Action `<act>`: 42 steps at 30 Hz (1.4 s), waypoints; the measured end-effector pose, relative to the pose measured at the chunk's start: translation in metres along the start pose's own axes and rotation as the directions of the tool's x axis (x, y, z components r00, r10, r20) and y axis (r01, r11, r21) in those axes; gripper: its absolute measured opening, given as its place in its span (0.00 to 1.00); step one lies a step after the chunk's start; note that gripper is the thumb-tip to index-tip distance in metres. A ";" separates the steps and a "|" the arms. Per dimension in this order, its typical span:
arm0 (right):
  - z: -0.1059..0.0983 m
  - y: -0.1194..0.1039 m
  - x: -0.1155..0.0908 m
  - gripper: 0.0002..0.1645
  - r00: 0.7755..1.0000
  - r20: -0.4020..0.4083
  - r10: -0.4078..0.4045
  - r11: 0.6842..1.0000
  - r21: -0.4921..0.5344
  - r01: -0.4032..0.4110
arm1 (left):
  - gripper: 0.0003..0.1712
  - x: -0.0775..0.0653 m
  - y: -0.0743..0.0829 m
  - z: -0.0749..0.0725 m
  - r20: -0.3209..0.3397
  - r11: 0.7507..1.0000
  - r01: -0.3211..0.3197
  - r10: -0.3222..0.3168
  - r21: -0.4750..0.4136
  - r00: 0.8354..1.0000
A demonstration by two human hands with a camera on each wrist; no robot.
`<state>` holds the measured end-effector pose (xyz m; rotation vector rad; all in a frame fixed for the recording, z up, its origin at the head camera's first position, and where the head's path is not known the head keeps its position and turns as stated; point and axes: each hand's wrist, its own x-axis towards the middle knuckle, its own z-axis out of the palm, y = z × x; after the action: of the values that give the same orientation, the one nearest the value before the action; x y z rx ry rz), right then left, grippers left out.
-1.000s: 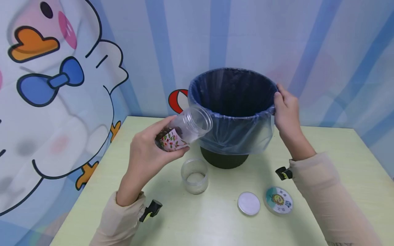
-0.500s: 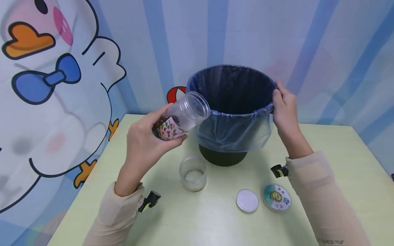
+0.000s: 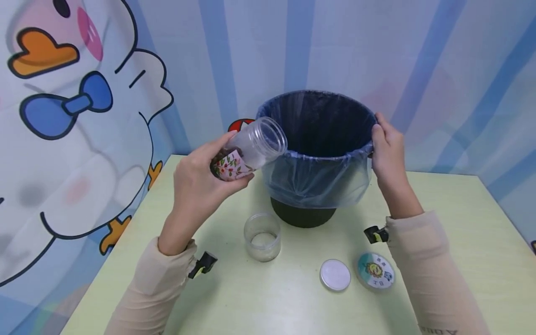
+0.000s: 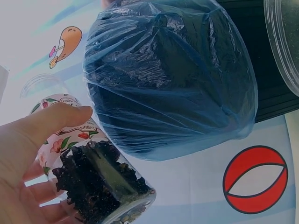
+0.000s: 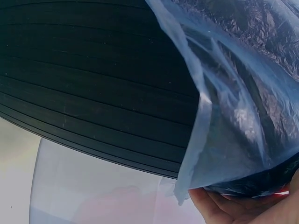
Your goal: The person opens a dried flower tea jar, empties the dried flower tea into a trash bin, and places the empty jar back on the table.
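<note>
My left hand (image 3: 200, 179) grips a clear plastic jar (image 3: 251, 150) with a flowered label, tilted so its uncapped mouth overlaps the near left rim of a black trash can (image 3: 303, 216). Dark dried bits (image 4: 96, 186), like loose tea leaves, lie at the jar's bottom end in the left wrist view. A blue plastic bag (image 3: 314, 181) lines the can and folds down over its outside. My right hand (image 3: 389, 149) holds the can's right rim through the bag, thumb in front. In the right wrist view its fingers (image 5: 215, 205) show at the bag's edge.
A second clear jar (image 3: 263, 239) stands uncapped in front of the can. To its right on the pale table (image 3: 251, 302) lie a plain white lid (image 3: 335, 275) and a printed round lid (image 3: 376, 271). A cartoon curtain (image 3: 343, 46) hangs behind.
My left hand has raised the tilted jar a little, bringing its mouth up to the can's rim. The right hand keeps its hold on the rim.
</note>
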<state>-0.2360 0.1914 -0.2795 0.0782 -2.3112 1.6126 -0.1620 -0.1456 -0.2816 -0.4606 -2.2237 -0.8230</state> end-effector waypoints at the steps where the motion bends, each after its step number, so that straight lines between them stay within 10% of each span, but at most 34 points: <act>1: 0.000 0.001 0.000 0.31 1.000 -0.002 0.001 1.000 -0.002 -0.001 | 0.44 0.001 0.000 0.000 0.000 1.000 -0.002 0.002 0.007 1.000; 42: 0.001 0.005 0.001 0.31 1.000 -0.008 -0.026 1.000 -0.009 0.026 | 0.43 0.038 0.002 0.012 -0.005 0.993 -0.087 0.088 0.074 0.996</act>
<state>-0.2387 0.1926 -0.2841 0.0995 -2.3009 1.5873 -0.1927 -0.1335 -0.2600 -0.5143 -2.2021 -0.6929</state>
